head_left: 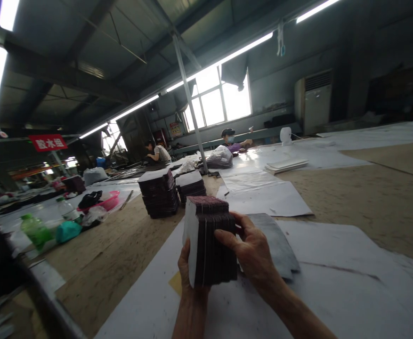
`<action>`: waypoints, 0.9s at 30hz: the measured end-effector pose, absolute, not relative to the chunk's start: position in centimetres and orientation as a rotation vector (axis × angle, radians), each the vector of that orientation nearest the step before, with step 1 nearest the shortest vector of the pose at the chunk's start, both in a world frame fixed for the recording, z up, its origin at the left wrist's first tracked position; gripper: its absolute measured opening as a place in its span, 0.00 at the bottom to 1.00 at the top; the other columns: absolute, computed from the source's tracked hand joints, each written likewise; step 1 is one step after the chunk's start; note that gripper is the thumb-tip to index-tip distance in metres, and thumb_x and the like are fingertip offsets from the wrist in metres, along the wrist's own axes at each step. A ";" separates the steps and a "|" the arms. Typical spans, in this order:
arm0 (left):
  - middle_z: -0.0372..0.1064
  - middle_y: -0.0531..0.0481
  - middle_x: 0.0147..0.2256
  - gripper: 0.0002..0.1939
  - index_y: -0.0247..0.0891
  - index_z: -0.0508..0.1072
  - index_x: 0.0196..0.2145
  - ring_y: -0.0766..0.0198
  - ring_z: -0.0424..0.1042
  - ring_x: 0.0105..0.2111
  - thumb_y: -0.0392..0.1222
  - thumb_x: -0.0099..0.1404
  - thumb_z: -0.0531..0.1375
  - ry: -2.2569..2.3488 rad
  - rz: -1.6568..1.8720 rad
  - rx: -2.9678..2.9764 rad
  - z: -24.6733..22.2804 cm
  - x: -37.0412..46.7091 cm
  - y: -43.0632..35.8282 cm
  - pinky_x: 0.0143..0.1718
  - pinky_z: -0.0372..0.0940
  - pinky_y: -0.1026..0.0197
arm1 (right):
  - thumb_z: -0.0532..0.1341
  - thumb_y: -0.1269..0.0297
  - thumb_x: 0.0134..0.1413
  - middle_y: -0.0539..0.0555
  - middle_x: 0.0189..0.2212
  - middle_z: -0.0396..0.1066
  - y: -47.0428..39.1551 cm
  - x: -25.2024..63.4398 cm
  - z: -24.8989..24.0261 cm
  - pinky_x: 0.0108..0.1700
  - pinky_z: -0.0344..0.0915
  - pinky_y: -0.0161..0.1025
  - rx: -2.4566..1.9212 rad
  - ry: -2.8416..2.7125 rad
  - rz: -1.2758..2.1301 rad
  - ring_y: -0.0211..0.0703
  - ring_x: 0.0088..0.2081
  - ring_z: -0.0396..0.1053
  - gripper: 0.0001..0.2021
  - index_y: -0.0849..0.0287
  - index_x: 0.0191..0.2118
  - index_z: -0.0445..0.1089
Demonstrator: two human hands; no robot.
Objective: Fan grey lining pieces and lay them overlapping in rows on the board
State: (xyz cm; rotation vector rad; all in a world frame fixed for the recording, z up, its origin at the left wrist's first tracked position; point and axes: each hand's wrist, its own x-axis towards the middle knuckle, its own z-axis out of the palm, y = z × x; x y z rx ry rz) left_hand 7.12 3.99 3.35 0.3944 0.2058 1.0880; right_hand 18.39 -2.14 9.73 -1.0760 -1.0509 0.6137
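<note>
The window [211, 106] is blown out to white, a tube light [243, 49] glaring along its top; the ceiling [146, 37] above it is dim, white sheeting [252, 154] below it shines, and a green bottle [36, 231] lower left of it blurs.

Low left grip [186, 270], higher right grip [254, 247], both half-curled.

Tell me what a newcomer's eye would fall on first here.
Probably the thick dark stack, pale on one face, held between the left hand and right hand at the lower centre. Next might come the bright window above and behind it. The red sign at the picture's left also stands out.
</note>
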 end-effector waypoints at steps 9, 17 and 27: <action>0.74 0.38 0.36 0.22 0.28 0.77 0.35 0.52 0.73 0.38 0.46 0.62 0.48 0.213 1.078 0.419 3.4 7.3 3.9 0.47 0.64 0.52 | 0.65 0.51 0.36 0.58 0.41 0.69 -2.3 18.0 9.7 0.44 0.63 0.46 -1.270 -1.040 0.461 0.52 0.43 0.67 0.28 0.59 0.45 0.63; 0.75 0.39 0.33 0.17 0.27 0.76 0.33 0.54 0.73 0.37 0.42 0.61 0.51 0.265 1.218 0.417 3.9 7.6 3.5 0.45 0.66 0.54 | 0.66 0.44 0.29 0.60 0.39 0.68 -2.5 17.4 10.1 0.44 0.61 0.47 -1.424 -0.990 0.380 0.53 0.41 0.65 0.36 0.61 0.45 0.62; 0.71 0.38 0.42 0.23 0.27 0.67 0.46 0.52 0.70 0.43 0.33 0.51 0.60 0.402 1.511 0.371 4.7 7.1 4.2 0.45 0.65 0.51 | 0.66 0.50 0.34 0.54 0.41 0.71 -0.8 17.7 8.1 0.36 0.67 0.41 -1.202 -0.841 0.804 0.47 0.38 0.69 0.30 0.57 0.46 0.63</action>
